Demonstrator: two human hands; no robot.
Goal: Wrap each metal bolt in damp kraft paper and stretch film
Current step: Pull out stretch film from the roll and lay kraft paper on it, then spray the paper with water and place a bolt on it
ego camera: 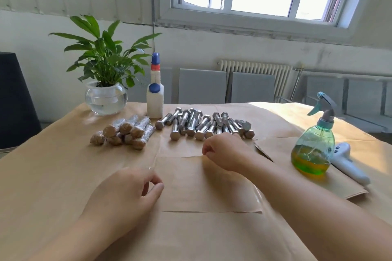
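Observation:
A cut kraft paper sheet [203, 188] lies flat in front of me on the paper-covered table. A nearly clear stretch film [257, 196] lies over it, showing only as glints at its edges. My left hand [125, 195] has thumb and forefinger curled together at the film's left edge. My right hand [224, 151] is curled at the sheet's far edge and seems to pinch the film there. Just beyond my right hand lies a pile of several bare metal bolts [201, 124]. To its left lies a heap of wrapped bolts [125, 131].
A green spray bottle [312, 150] stands at the right beside a white handheld tool [347, 163]. A white bottle with a blue cap [155, 95] and a potted plant in a glass bowl [106, 97] stand at the back. More kraft sheets [343, 186] lie at the right.

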